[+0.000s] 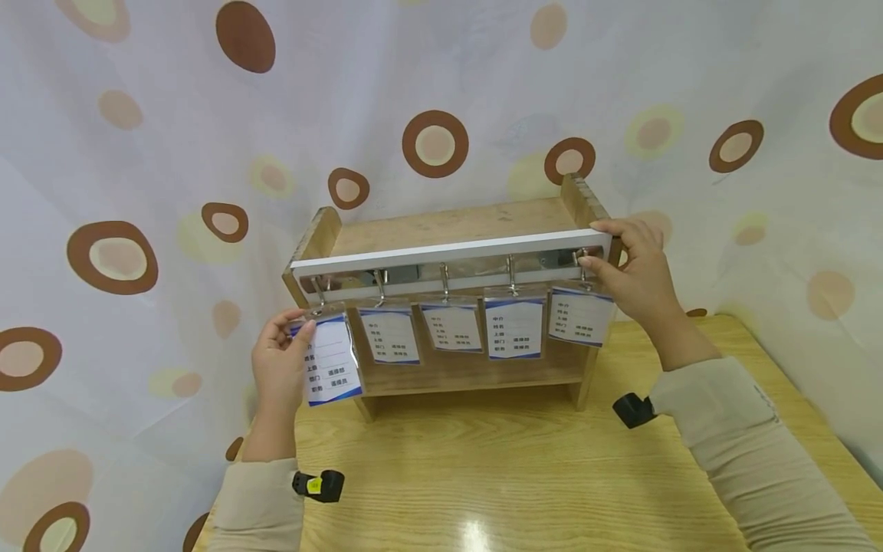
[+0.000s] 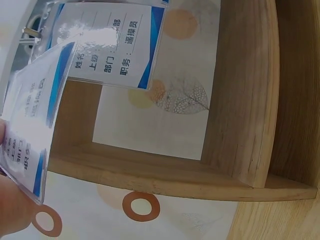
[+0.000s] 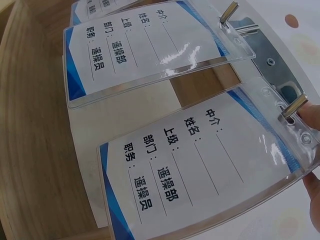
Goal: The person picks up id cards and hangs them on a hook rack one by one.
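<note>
In the head view my left hand (image 1: pixel 281 360) pinches the leftmost badge (image 1: pixel 334 360), a clear sleeve holding a white and blue card, between thumb and fingers. That badge is at the leftmost hook (image 1: pixel 317 287); whether the hook passes through it cannot be seen. My right hand (image 1: pixel 638 272) grips the right end of the hook rail (image 1: pixel 476 268), fingers over its top and thumb by the last hook. From that hook hangs the rightmost badge (image 3: pixel 200 165), its slot around the metal peg in the right wrist view. Between the hands, more badges (image 1: pixel 513 328) hang from the middle hooks.
The hook rail is on the front of a wooden shelf rack (image 1: pixel 476 376) with raised side panels. It stands on a wood-grain table (image 1: pixel 476 468) against a patterned cloth backdrop (image 1: pixel 483 77). A black wrist camera (image 1: pixel 320 485) sits on the left sleeve, another (image 1: pixel 633 411) on the right.
</note>
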### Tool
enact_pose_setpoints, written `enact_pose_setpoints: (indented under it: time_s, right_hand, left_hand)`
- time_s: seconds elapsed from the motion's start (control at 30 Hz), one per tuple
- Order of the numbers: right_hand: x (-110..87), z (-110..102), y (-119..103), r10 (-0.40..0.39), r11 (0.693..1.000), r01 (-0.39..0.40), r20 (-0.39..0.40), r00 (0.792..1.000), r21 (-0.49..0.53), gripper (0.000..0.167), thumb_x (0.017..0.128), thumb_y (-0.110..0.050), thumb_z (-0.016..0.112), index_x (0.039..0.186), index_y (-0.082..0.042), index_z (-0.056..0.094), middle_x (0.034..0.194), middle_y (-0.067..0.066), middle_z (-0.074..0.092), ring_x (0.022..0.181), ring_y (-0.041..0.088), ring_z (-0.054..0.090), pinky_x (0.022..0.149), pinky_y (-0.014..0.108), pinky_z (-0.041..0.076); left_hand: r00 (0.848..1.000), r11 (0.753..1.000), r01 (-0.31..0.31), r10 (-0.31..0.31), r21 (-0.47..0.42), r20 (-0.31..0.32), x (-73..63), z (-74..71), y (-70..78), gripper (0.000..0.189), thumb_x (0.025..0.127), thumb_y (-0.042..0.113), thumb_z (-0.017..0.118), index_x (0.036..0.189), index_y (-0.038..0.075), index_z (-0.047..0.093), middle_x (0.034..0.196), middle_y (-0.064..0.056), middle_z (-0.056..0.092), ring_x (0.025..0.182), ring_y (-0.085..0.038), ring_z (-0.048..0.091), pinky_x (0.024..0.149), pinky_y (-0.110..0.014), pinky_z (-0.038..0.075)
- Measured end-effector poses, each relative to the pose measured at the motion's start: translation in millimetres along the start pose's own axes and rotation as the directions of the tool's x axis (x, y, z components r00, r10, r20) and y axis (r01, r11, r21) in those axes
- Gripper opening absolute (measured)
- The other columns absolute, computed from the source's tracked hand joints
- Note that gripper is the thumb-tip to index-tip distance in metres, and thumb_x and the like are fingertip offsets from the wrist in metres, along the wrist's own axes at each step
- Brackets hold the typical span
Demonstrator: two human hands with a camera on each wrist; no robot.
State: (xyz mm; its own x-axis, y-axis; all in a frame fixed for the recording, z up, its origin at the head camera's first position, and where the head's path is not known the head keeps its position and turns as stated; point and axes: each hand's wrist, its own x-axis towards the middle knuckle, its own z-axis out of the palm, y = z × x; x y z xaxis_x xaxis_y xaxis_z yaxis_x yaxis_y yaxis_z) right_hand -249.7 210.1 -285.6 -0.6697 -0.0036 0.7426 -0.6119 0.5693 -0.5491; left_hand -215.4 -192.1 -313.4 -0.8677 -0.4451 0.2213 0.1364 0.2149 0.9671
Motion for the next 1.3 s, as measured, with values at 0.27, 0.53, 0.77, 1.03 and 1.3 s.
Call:
enact_pose_setpoints:
  time_s: [0.27,0.53,0.77,1.03,1.3]
  right_hand:
    - [-1.8,0.1,-0.8,0.018,1.0,-0.018,0.004,1.0,0.011,0.04,0.069,0.005,0.067,0.107,0.002,0.054,0.096,0.01,0.048,0.089,0.016,0.031,0.074,0.028,0.02]
    - [-2.3,-0.9,-1.5,0.024,1.0,-0.024,0.009,1.0,0.01,0.039,0.07,0.006,0.066,0.107,0.003,0.053,0.097,0.012,0.048,0.089,0.018,0.031,0.082,0.034,0.017]
    - [-1.9,2.5,-2.0,0.022,1.0,-0.023,0.026,0.999,0.012,0.04,0.071,0.005,0.066,0.109,0.002,0.052,0.097,0.012,0.047,0.087,0.022,0.032,0.073,0.03,0.022]
    - [1.6,1.1,0.0,-0.003,1.0,0.003,0.019,1.0,0.007,0.041,0.07,0.006,0.066,0.108,0.003,0.052,0.089,0.012,0.046,0.084,0.018,0.032,0.08,0.038,0.019]
    - [-0.9,-1.2,-1.3,0.041,0.999,-0.04,0.032,0.999,-0.028,0.04,0.073,0.002,0.065,0.111,0.001,0.051,0.095,0.011,0.046,0.082,0.016,0.032,0.069,0.03,0.023]
  left_hand:
    - [0.999,0.998,-0.049,0.049,-0.026,-0.005,3.3,0.7,-7.6,0.019,0.081,0.013,0.06,0.099,0.01,0.057,0.082,0.002,0.054,0.067,-0.01,0.044,0.054,-0.016,0.038]
    - [0.995,0.994,-0.104,0.104,-0.014,-0.002,8.3,3.1,-14.3,0.022,0.081,0.01,0.06,0.102,0.006,0.056,0.076,0.003,0.049,0.063,-0.007,0.04,0.051,-0.015,0.035]
    - [0.984,0.984,-0.178,0.177,-0.017,-0.01,8.9,2.5,-22.2,0.024,0.081,0.009,0.059,0.104,0.003,0.054,0.072,0.002,0.048,0.059,-0.007,0.038,0.049,-0.015,0.033]
    - [0.98,0.98,-0.199,0.199,-0.004,0.006,11.2,4.5,-20.8,0.031,0.082,0.012,0.058,0.111,0.008,0.048,0.071,0.003,0.043,0.06,-0.009,0.032,0.051,-0.019,0.029]
    - [0.97,0.97,-0.244,0.244,-0.011,0.002,-4.4,7.9,-1.5,0.029,0.083,0.004,0.055,0.111,-0.001,0.046,0.074,0.005,0.047,0.066,-0.008,0.037,0.055,-0.016,0.033]
